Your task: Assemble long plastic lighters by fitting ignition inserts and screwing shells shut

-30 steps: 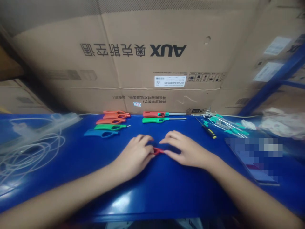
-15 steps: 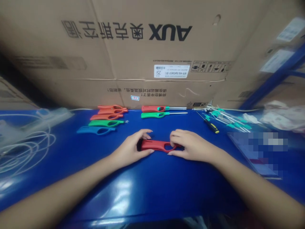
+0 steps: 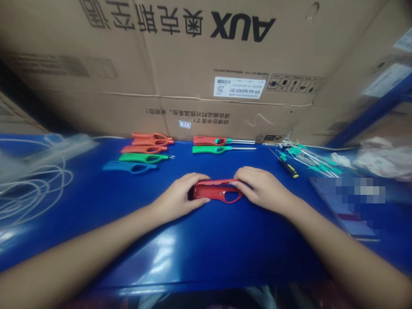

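Two halves of a red lighter casing lie parted between my hands over the blue tabletop [image 3: 206, 244]. The lower half [image 3: 214, 194] shows its hollow inside and an oval trigger loop at its right end. Above it, the upper half [image 3: 219, 182] is tipped up on edge. My left hand [image 3: 180, 195] grips the casing's left end, thumb below and fingers above. My right hand [image 3: 257, 184] pinches the right end of the upper half between thumb and fingers.
Behind, orange, green and blue lighter casings [image 3: 138, 167] lie left of two lighters with metal tubes [image 3: 243, 142]. To the right are a screwdriver [image 3: 288, 167], several tube parts [image 3: 317, 161] and a flat panel [image 3: 341, 210]. White tubing [image 3: 32, 193] coils left; a cardboard box [image 3: 161, 77] stands behind.
The red casing has come apart: my right hand has lifted the upper half away from the lower one, exposing the inside. My left hand keeps its grip. The view has tilted slightly downward.
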The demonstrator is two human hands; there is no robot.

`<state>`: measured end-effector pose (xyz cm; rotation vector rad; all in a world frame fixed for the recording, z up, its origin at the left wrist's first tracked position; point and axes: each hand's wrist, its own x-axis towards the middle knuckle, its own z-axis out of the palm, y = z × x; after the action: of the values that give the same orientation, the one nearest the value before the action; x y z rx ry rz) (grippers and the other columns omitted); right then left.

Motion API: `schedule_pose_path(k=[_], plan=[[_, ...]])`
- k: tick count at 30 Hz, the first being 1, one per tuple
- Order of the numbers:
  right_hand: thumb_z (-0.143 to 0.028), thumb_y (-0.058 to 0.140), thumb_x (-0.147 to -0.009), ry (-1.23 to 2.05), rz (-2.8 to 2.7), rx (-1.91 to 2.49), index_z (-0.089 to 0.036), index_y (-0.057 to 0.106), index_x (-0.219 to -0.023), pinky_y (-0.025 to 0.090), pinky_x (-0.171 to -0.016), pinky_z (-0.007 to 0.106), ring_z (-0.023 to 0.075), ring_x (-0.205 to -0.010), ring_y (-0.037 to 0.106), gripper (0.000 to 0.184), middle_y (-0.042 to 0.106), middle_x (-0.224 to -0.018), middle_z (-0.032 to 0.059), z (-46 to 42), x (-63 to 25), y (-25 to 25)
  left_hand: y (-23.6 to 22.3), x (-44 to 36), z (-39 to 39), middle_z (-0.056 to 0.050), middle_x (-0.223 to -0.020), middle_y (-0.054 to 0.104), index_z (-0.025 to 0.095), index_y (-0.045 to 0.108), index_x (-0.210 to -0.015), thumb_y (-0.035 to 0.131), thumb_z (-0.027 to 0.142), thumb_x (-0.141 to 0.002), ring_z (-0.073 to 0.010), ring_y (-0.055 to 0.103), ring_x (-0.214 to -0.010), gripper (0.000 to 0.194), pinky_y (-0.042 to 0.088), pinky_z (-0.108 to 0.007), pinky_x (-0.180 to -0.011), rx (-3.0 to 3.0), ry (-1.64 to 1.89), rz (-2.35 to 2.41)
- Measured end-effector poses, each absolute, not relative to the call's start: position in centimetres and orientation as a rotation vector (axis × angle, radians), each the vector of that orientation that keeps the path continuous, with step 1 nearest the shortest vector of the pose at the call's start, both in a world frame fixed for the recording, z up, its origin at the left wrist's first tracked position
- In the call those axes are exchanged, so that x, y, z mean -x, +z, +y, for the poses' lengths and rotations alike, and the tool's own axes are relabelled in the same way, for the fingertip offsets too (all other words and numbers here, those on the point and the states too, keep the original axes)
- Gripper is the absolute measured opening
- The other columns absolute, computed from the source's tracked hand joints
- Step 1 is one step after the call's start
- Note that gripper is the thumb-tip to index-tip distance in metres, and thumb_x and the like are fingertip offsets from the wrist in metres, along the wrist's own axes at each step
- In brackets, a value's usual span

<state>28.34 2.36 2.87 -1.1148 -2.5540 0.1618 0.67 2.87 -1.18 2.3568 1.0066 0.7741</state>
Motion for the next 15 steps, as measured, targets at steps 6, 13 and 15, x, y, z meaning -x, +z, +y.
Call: schedule_pose_path(k=[6, 13, 15], plan=[[-0.039, 0.047, -0.103, 0.228, -2.245, 1.232, -0.021, 0.057, -0.082, 0.040, -0.064, 0.027, 0.0149, -0.068, 0.058, 0.029, 0.064, -0.076, 0.0022, 2.19, -28.48, 3.30, -1.38, -0.67, 2.78, -0.006, -0.113, 0.070, 0.022, 0.060, -0.114, 0.073, 0.034, -0.087, -0.0232, 0.067, -0.102, 0.032, 0.055, -0.038, -0.090, -2.332, 0.791, 1.073], [-0.032, 0.046, -0.102, 0.713, -2.164, 1.189, -0.023, 0.053, -0.115, 0.043, -0.056, 0.021, 0.0112, -0.053, 0.060, 0.017, 0.065, -0.062, -0.0057, 1.70, -28.52, 3.72, -1.07, -0.78, 2.80, -0.007, -0.107, 0.070, 0.021, 0.067, -0.112, 0.065, 0.034, -0.092, -0.0243, 0.064, -0.099, 0.023, 0.053, -0.040, -0.089, -2.401, 0.804, 1.056], [-0.029, 0.047, -0.101, 0.808, -2.287, 1.178, -0.023, 0.054, -0.113, 0.039, -0.053, 0.020, 0.0106, -0.049, 0.056, 0.015, 0.064, -0.060, -0.0068, 1.50, -28.55, 3.91, -1.10, -0.71, 2.90, -0.007, -0.106, 0.070, 0.022, 0.068, -0.110, 0.066, 0.032, -0.092, -0.0245, 0.064, -0.100, 0.021, 0.052, -0.040, -0.090, -2.382, 0.800, 1.073]])
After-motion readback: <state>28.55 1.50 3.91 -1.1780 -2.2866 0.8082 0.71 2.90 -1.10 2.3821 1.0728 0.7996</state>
